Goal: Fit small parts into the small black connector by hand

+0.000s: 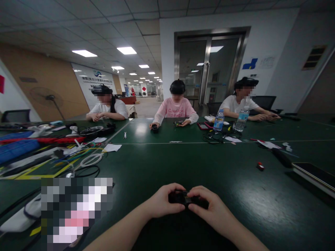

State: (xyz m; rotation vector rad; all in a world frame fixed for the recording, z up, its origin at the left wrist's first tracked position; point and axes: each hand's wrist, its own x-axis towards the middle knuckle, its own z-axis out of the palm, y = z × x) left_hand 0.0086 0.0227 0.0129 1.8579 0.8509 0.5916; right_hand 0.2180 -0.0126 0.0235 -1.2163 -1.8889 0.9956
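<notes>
A small dark object [186,200] with a blocky outline sits between my hands, low over the green table [151,164]. My left hand [163,203] grips its left side, thumb below and fingers above. From the right, my right hand [209,205] closes on the same object with thumb and fingertips. Shadow and fingers hide much of it, so its exact kind cannot be made out. A small red and black piece [260,166] lies on the table beyond my right hand.
Cables [91,159], a blue tray [18,150] and a white power strip [23,214] crowd the left. A phone-like slab [314,176] lies at right. Across the table sit three people wearing headsets, near water bottles [242,119] and a black cable bundle [214,137].
</notes>
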